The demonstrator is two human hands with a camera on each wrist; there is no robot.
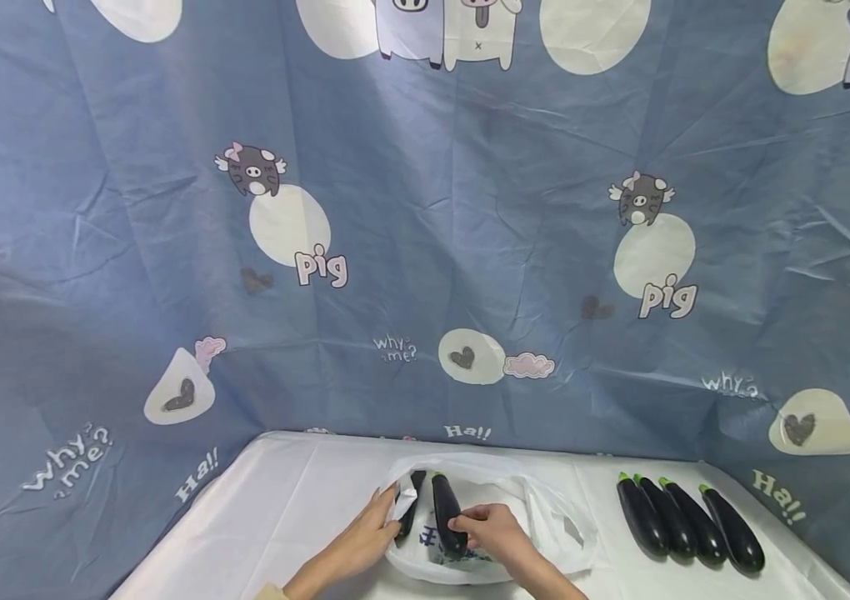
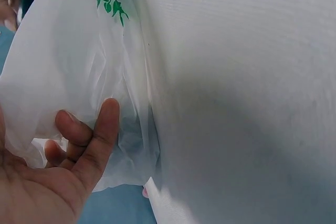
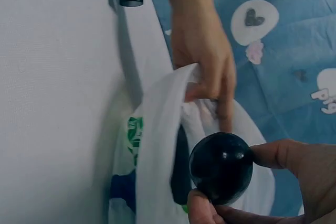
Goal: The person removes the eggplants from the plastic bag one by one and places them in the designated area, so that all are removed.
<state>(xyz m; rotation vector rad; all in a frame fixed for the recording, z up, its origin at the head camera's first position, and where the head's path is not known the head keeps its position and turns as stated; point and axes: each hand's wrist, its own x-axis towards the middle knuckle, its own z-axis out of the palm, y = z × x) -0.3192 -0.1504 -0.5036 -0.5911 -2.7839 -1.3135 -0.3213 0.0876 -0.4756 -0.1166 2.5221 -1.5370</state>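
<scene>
A white plastic bag (image 1: 560,521) stands with its mouth spread on the table. My left hand (image 1: 365,527) holds the bag's left rim, its fingers against the outside of the plastic (image 2: 68,72) in the left wrist view. My right hand (image 1: 496,533) pinches a dark purple eggplant (image 1: 446,517) near its rounded end, thumb on one side and fingers on the other. That eggplant's green stem end points away from me, over the bag's opening. Another eggplant (image 1: 412,504) lies inside along the left wall, partly hidden by my left hand and the plastic.
On the right side of the white-covered table (image 1: 282,483), several eggplants (image 1: 683,521) lie side by side, green stem ends pointing away. A blue curtain with pig prints (image 1: 395,300) hangs behind the table and along its sides.
</scene>
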